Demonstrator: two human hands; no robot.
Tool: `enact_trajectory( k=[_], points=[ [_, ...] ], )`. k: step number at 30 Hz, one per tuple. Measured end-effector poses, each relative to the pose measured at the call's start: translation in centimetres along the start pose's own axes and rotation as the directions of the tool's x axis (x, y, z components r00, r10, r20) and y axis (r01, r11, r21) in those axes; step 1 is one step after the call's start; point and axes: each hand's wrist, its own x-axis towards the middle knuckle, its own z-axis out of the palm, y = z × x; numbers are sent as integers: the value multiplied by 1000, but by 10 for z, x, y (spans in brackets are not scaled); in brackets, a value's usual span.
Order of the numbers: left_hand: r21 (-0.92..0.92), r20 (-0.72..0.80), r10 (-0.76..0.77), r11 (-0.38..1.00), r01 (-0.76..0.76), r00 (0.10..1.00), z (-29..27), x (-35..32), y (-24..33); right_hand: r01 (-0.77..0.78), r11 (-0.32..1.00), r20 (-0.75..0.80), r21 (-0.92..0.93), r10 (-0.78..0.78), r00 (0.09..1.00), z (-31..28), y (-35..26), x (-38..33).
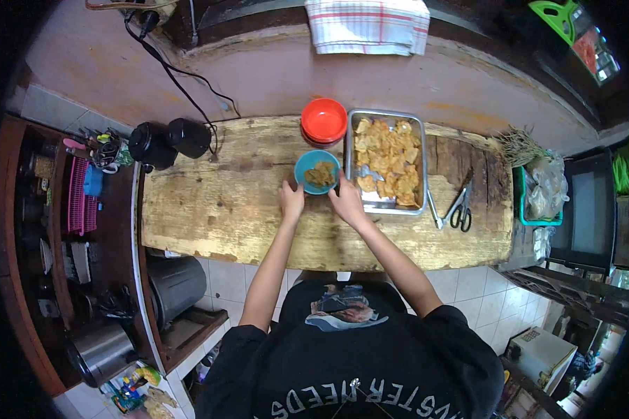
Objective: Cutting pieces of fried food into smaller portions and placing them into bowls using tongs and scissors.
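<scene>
A teal bowl point(318, 155) with brown, lumpy food point(321, 174) in it is on the wooden table, between my two hands. My left hand point(292, 200) grips its left near side, and my right hand point(347, 202) has its fingers against the right near side. Just beyond it stand stacked red bowls point(323, 119), the top one with nothing in it. Close by on the right lies a rectangular metal tray point(388, 210) holding many golden, crisp-looking fried pieces point(388, 155). Metal tongs point(435, 209) and black-handled scissors point(461, 212) rest to the right of the tray.
The worn wooden table point(223, 202) runs along a wall. Two black containers point(171, 142) stand at its left end below a hanging cable point(171, 70). A checked cloth point(368, 26) hangs above. At the right is a green basket point(541, 221) with plastic bags.
</scene>
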Motion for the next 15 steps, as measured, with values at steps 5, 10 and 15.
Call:
enact_trajectory(
  k=[5,10,15],
  points=[
    [-312,187,-31,946,89,982,-20,4,9,-215,973,-34,89,218,975,35,-4,5],
    [-461,167,-11,883,88,986,-45,36,4,-307,854,199,419,244,949,43,-37,24],
    [-633,128,-41,766,114,991,-50,76,13,-503,342,390,794,349,852,68,-53,59]
  ],
)
